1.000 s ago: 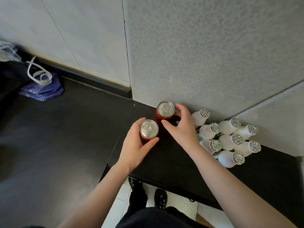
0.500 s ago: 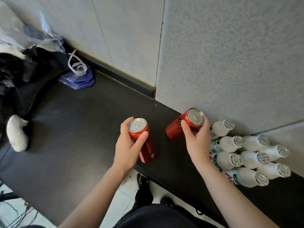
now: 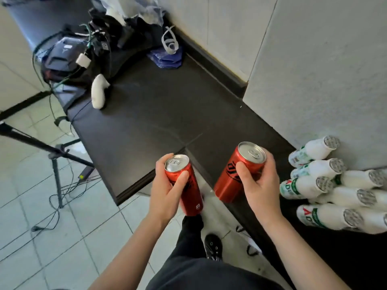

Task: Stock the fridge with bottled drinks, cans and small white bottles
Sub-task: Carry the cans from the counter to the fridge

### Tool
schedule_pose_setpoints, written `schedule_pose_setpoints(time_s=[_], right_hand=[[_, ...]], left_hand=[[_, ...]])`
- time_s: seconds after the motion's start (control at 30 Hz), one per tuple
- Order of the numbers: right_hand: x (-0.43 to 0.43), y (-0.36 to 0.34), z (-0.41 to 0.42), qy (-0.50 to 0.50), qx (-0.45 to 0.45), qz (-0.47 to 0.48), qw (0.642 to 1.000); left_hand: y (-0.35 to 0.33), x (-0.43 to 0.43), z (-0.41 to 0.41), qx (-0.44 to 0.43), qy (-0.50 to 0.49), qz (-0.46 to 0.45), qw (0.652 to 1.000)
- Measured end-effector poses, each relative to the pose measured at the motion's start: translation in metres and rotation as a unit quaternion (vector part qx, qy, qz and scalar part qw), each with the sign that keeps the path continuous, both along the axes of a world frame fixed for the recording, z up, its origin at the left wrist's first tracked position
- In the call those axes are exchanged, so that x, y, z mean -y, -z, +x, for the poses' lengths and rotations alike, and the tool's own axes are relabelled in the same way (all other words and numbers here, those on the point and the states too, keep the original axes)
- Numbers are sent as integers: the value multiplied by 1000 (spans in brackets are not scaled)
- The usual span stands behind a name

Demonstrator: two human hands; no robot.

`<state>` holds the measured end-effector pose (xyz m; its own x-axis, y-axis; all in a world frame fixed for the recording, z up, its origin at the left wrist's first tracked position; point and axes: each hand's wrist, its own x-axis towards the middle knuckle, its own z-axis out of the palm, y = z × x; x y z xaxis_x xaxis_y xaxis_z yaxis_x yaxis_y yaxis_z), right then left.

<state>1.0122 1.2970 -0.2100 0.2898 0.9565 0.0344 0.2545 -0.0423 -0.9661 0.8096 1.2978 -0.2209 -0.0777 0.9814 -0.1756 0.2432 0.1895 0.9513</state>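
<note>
My left hand (image 3: 165,191) grips a tall red can (image 3: 187,190) near its silver top, held off the black counter over the floor. My right hand (image 3: 258,184) grips a second red can (image 3: 234,174), tilted left above the counter's front edge. Several small white bottles (image 3: 326,185) with foil caps and green-red labels lie clustered on the black counter (image 3: 159,114) at the right, against a grey speckled wall. No fridge is in view.
At the counter's far left sit a black bag with cables (image 3: 69,57), a white handheld device (image 3: 98,91) and a blue folded bag (image 3: 165,59). A tripod (image 3: 54,155) and loose cables stand on the tiled floor at the left. My shoe (image 3: 212,245) is below.
Both cans have been lifted off the counter and carried back toward me. The view has swung left, bringing the counter's end, the tripod and the floor into sight.
</note>
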Motion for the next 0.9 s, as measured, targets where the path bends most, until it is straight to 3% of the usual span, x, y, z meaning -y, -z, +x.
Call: schedule_pose_setpoints(time_s=[0.33,0.57,0.9], right_hand=[[51,13,-105,-244,-33,-81,966],[91,9,-229,-395,-7,-66,916],[246,4,-445,-594,43,-49,802]], left_hand=[[3,144,-84,-14,-239,-24,971],[5,251,-157,-10,-419,-7,908],[9,449,-304,0,-605,0,796]])
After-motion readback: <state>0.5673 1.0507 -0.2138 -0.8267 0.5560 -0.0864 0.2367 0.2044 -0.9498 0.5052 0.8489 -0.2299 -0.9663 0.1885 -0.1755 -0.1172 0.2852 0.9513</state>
